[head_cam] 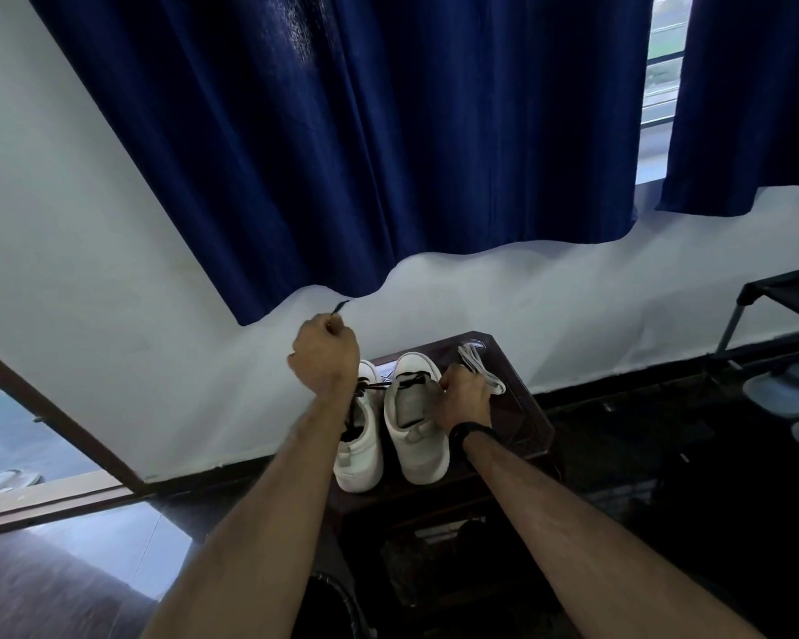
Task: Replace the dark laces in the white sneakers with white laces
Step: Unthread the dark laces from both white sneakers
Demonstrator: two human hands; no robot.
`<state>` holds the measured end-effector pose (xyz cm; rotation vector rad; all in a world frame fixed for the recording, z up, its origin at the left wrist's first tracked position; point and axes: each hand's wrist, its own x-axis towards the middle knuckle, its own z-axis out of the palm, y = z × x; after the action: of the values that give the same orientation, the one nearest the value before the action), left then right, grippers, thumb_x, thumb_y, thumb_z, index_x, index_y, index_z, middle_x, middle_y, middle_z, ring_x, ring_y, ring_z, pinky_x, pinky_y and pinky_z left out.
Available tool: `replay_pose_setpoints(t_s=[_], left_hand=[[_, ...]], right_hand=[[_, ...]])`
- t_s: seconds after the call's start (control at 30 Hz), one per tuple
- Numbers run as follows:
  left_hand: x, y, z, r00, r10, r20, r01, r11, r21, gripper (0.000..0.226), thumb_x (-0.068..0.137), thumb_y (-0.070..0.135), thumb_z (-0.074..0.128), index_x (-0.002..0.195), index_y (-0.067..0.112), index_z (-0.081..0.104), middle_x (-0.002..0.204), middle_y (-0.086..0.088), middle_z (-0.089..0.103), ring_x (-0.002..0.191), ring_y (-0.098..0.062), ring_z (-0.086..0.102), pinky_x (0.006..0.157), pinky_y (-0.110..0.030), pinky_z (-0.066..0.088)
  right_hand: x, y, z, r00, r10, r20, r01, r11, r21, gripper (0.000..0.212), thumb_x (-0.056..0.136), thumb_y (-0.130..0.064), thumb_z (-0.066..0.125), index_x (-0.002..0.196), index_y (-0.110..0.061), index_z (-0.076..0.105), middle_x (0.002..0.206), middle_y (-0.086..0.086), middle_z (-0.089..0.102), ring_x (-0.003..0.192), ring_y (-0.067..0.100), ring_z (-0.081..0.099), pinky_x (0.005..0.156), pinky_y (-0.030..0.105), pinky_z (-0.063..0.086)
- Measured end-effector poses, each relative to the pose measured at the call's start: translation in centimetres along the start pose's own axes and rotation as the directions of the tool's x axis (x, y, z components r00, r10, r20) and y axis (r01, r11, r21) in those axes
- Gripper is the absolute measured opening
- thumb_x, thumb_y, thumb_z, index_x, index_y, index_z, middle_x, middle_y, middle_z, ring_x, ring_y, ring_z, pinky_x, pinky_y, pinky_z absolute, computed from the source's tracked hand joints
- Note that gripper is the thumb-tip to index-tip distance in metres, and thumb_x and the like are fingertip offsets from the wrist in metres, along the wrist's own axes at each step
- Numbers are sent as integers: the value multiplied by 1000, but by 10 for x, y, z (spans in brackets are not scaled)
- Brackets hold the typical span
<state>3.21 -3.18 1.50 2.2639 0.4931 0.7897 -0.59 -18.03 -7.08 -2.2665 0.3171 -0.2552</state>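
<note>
Two white leather sneakers (414, 426) stood unbranded on the dark wooden counter (522, 398), left hand (326, 355) gripping the dark lace (340, 307), right hand (464, 394) holding one sneaker's side.

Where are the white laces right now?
In the head view, the white laces lie on the far right part of the dark table, just right of the right sneaker and beyond the right hand.

We see two white leather sneakers (390, 431) side by side on the dark wooden bench (527, 408), flat white laces (480, 366) behind and right of them, a black metal shoe rack (766, 315) well apart to the right.
</note>
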Motion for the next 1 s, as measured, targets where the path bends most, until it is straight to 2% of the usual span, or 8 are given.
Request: replay_pose_setpoints(t_s=[0.17,0.37,0.5,0.63,0.7,0.8,0.87,1.0], left_hand=[[-19,-26,5,989,-80,127,56,981,184,57,81,32,65,132,11,49,128,-12,50,122,-32,45,101,-46,31],[-63,-50,30,863,170,476,-270,951,150,13,76,28,53,80,20,62,85,-2,66,94,-29,63,88,-42,46],[-72,-52,29,876,183,446,-300,931,209,7,72,20,52,76,23,57,88,-2,68,95,-27,59,93,-46,37],[-73,-51,29,888,182,422,-309,916,255,13,74,24,54,82,22,63,93,0,69,101,-23,59,98,-46,31],[-75,-52,29,887,181,424,-318,906,280,18,76,24,53,89,23,66,98,-1,70,106,-24,58,101,-47,29],[-76,-49,28,889,170,424,-328,885,332,29,79,24,52,104,25,67,105,-2,70,112,-23,56,104,-47,26],[-77,-48,28,887,162,432,-326,883,339,32,80,23,52,108,26,65,106,-3,69,114,-22,54,104,-46,25],[-78,-47,29,892,178,415,-331,883,332,31,83,27,50,109,25,66,105,-3,69,113,-22,54,104,-47,23]], right_hand=[[1,-2,2,1000,-25,18,26,997,-77,19,91,-19,56,105,-7,60,109,17,64,104,35,61,81,36,47],[16,-6,5,902,-421,96,425,825,-372,37,76,-7,57,112,-15,63,116,10,56,111,32,51,88,38,46],[33,-15,11,809,-524,268,586,676,-447,23,87,-29,55,101,-21,72,109,3,64,111,27,48,94,36,37],[35,-27,16,739,-590,325,665,562,-491,23,86,-27,54,86,-11,71,95,9,68,101,30,52,88,39,37],[38,-26,10,801,-545,249,587,632,-506,25,84,-30,54,82,-16,73,91,5,70,96,29,54,84,38,38],[49,-23,-9,965,-244,-91,210,936,-282,24,82,-27,54,88,-18,76,92,5,73,91,31,64,77,33,48],[58,-16,-22,999,-15,-52,9,995,-99,23,82,-26,59,93,-16,76,98,10,72,96,33,66,81,35,55],[61,-12,-26,977,-183,113,207,944,-256,33,77,-25,62,107,-16,69,107,8,68,107,32,57,87,35,50]])
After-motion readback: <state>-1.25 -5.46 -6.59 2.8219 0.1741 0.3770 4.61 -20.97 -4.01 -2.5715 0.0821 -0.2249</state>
